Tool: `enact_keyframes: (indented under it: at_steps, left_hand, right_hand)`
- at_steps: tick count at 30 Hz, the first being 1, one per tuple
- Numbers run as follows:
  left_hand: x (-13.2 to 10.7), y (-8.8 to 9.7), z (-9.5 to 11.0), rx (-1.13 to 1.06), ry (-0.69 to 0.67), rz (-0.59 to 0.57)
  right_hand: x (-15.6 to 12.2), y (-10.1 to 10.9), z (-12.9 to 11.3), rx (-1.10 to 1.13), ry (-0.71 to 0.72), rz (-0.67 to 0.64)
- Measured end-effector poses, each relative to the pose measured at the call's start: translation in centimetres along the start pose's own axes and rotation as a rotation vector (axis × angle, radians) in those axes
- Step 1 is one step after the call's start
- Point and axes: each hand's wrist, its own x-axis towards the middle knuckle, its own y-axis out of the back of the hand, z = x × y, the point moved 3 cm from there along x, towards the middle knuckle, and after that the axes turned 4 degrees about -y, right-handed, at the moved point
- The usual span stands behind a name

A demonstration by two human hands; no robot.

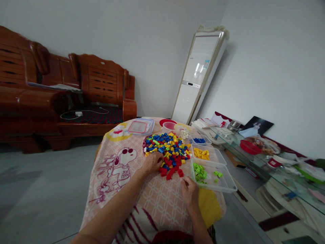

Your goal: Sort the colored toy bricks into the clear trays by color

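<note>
A mixed pile of toy building bricks (165, 142) in red, blue, yellow, green and white lies on a cloth-covered round table (162, 200). My left hand (153, 161) reaches into its near left edge with fingers curled down; whatever is under the fingertips is hidden. My right hand (190, 190) rests near the cloth in front of several red bricks (170, 173), its fingers drawn together; anything between them is too small to make out. Just right of it stands a clear container with green bricks (200, 172). Beyond that are containers of yellow bricks (201, 153) and blue bricks (199, 140).
Container lids (138, 126) lie at the table's back left. A round tub (169, 126) and white bricks (183, 133) sit behind the pile. A cluttered glass-topped cabinet (269, 169) stands close on the right. Farther off are a wooden sofa (101, 88) and a tall air conditioner (195, 74).
</note>
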Motion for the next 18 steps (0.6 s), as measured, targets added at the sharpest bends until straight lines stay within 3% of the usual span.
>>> enact_keyframes:
  at_steps: [13,18]
  left_hand:
    - [0.3,-0.7,-0.7,0.013,-0.071,-0.109]
    - [0.2,-1.1,-0.8,-0.015,-0.119,-0.055]
  right_hand:
    - [0.0,0.2,-0.1,0.001,-0.015,-0.007]
    - [0.0,0.1,0.1,0.003,-0.017,-0.013]
